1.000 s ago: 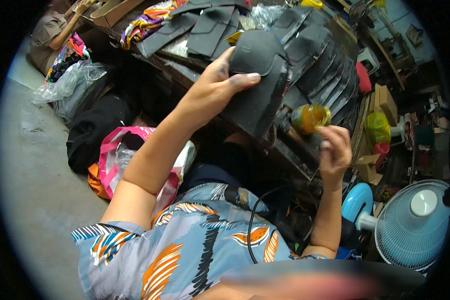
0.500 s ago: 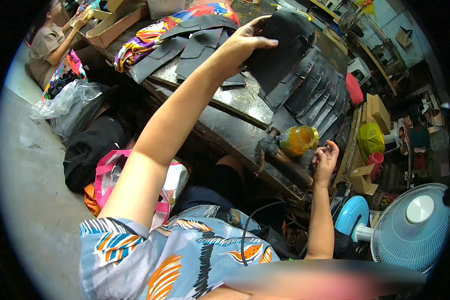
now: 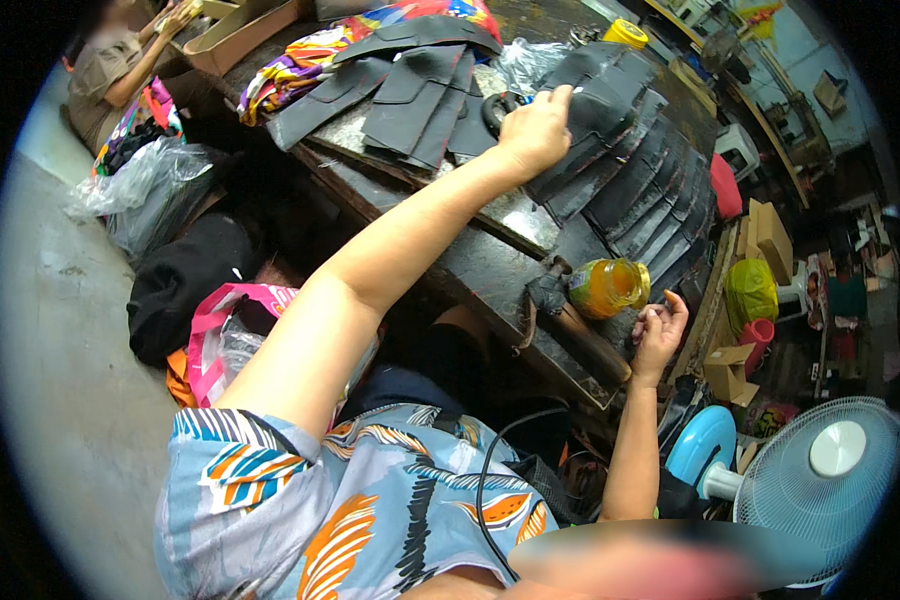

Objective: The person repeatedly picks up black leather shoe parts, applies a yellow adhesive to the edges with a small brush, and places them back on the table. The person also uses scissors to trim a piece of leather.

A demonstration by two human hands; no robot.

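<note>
My left hand (image 3: 537, 134) reaches to the far side of the bench, fingers closed at the left edge of a black flat piece (image 3: 602, 108) that looks like leather. This piece lies on a fanned row of similar black pieces (image 3: 650, 200). Just left of that hand, a dark ring-shaped handle (image 3: 493, 115) shows. My right hand (image 3: 658, 335) hovers by the bench's right front edge, fingers loosely curled and apart, holding nothing visible. Beside it is a glass jar (image 3: 607, 288) of amber contents. A hammer (image 3: 588, 340) with a wooden handle lies in front of the jar.
More black pieces (image 3: 422, 100) lie stacked on a pale slab, beside colourful cloth (image 3: 290, 82). A yellow-lidded container (image 3: 625, 34) and clear plastic (image 3: 528, 66) stand at the back. A blue-and-white fan (image 3: 815, 490) is at right; bags (image 3: 155, 185) lie at left, near another person (image 3: 105, 75).
My left hand has lowered the raised black piece onto the fanned row. The dark ring-shaped handle and clear plastic behind have come into sight. My right hand has barely moved.
</note>
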